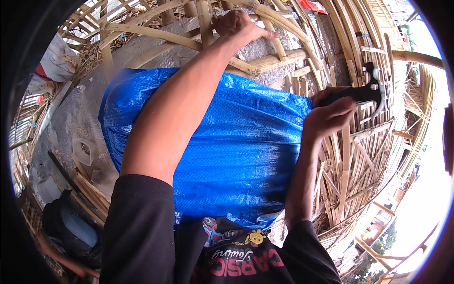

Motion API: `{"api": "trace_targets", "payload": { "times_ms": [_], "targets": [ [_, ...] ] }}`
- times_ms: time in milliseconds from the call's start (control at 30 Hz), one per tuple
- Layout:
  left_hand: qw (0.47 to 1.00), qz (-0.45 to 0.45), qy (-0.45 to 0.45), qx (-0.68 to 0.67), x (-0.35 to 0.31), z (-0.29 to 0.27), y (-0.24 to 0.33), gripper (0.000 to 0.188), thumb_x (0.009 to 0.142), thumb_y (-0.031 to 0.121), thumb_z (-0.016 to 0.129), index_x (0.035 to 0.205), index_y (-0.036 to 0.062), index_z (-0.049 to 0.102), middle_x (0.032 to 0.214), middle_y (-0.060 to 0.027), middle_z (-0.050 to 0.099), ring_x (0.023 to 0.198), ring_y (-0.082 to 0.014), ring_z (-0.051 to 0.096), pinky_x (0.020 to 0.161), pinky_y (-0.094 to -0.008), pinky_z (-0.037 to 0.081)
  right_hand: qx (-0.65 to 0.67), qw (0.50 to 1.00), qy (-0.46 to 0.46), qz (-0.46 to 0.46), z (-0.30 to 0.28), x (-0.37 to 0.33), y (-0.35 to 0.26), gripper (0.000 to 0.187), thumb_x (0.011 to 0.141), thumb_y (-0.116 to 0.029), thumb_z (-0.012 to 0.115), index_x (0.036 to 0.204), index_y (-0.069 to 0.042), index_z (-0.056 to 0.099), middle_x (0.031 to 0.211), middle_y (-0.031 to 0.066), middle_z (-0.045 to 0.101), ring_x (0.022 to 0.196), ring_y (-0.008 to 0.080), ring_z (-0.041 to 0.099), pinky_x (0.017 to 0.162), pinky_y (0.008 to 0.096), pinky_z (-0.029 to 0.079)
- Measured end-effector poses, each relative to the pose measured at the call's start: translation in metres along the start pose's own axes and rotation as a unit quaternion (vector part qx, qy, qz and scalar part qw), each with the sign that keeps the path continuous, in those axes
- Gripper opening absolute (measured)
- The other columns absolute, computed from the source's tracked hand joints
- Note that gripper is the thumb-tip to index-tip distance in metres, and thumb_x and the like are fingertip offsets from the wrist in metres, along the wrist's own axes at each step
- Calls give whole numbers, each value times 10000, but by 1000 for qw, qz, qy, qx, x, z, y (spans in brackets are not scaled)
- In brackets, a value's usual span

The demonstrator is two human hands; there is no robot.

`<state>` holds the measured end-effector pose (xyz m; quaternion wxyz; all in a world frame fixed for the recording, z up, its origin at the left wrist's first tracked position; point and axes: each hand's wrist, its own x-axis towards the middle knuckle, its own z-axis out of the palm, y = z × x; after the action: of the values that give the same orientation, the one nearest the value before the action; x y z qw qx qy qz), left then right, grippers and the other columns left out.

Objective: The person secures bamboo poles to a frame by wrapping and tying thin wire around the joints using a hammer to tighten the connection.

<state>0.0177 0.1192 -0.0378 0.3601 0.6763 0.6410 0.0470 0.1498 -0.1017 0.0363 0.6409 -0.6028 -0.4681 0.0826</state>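
At the top middle, my left hand [236, 26] reaches out to the bamboo frame. Its fingers curl over a bamboo pole [204, 21], and the thumb sticks out to the right. On the right side, my right hand [331, 116] is closed around the dark handle of a claw hammer [376, 90]. The hammer's black metal head points away to the right, above split bamboo slats. Below my arms spreads a shiny blue woven plastic sheet [236, 156], covering my lap.
Woven bamboo slats [350, 165] rise along the right. Grey ground [61, 128] lies to the left, with a clear plastic container [83, 151] on it. A black bag [71, 222] and wooden strips [90, 189] are at the lower left. A whitish sack [59, 59] sits farther up.
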Motion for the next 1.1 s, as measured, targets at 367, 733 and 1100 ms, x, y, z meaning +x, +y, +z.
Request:
{"api": "trace_targets", "payload": {
  "times_ms": [367, 733, 1100],
  "targets": [
    [977, 58, 53, -200, 1, 35, -10, 1566, 413, 746, 874, 1490, -140, 164, 1510, -346, 294, 1437, -425, 298, 1209, -478, 264, -449, 849, -253, 116, 25, -6, 17, 443, 1026, -376, 504, 959, 36, 651, 849, 340, 638, 786, 535, 606, 617, 536, 482],
    [981, 91, 116, -127, 14, 23, -12, 1589, 405, 785, 853, 1467, -179, 169, 1451, -388, 339, 1390, -408, 378, 1159, -419, 354, -232, 971, -5, 56, 9, -5, 20, 455, 1059, -414, 429, 840, -43, 578, 656, 103, 583, 480, 196, 532, 455, 331, 422],
    [940, 131, 58, -311, 28, 28, -26, 1613, 396, 731, 890, 1519, -96, 78, 1530, -350, 236, 1426, -424, 313, 1179, -459, 320, -341, 918, -194, 56, 26, -7, 28, 431, 1036, -355, 466, 979, 48, 608, 723, 264, 624, 665, 433, 603, 622, 514, 459]
  ]
}}
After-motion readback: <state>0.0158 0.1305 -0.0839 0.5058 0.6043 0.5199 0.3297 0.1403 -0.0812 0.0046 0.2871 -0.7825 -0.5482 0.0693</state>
